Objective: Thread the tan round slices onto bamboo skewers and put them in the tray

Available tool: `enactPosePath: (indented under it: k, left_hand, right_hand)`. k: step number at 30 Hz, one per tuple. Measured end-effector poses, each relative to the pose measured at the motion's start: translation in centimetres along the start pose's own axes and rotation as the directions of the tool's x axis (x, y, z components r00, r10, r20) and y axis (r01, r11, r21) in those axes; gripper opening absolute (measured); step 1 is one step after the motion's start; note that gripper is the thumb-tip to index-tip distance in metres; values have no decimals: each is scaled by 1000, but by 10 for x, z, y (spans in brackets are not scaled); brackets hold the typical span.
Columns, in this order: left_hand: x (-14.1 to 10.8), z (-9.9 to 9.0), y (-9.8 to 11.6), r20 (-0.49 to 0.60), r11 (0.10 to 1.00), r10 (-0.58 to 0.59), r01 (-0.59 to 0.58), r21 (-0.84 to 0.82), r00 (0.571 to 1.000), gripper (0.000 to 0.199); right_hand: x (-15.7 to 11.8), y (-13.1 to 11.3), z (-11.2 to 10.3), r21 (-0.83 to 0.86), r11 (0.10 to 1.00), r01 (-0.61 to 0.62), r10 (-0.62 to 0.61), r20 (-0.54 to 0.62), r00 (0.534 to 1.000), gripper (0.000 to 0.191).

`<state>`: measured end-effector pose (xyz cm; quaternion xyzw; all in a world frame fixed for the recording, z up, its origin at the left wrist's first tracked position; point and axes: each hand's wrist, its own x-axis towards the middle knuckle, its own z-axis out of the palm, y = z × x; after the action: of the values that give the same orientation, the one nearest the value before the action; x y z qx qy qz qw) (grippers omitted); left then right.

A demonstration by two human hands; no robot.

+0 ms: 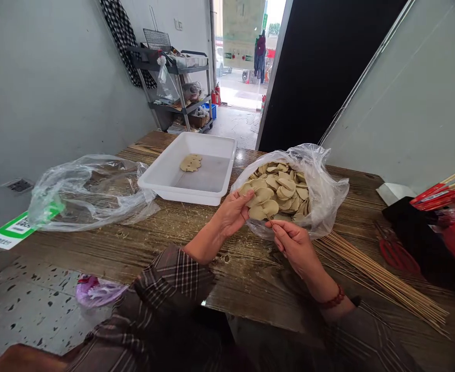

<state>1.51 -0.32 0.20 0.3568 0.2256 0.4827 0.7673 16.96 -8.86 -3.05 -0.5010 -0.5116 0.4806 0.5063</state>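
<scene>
My left hand (235, 211) pinches several thin beige oval slices (261, 197) that overlap in a row. Just to its right, my right hand (291, 240) is closed on the end of a thin wooden skewer (270, 219), which runs into the nearest slice. Both hands are at the near edge of a clear plastic bag (330, 194), open at the top and heaped with loose beige slices (289, 188). A white plastic tray (175, 195) stands to the left, with a small group of skewered-looking slices (191, 163) lying in it.
A bundle of bare skewers (390, 281) lies at right, near red-handled scissors (398, 253) and a black box (409, 222) holding red-wrapped chopsticks. An emptied-looking plastic bag (91, 194) and a green-white card (16, 227) lie at left. A shelf cart (181, 67) stands by the doorway.
</scene>
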Motion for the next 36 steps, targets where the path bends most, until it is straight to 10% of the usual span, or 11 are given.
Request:
enactPosePath:
  k: [36]
  left_hand:
    - [-1, 7, -17, -93, 998, 60, -60, 5, 994, 37]
  right_hand:
    - [0, 10, 2, -201, 975, 95, -106, -48, 993, 36]
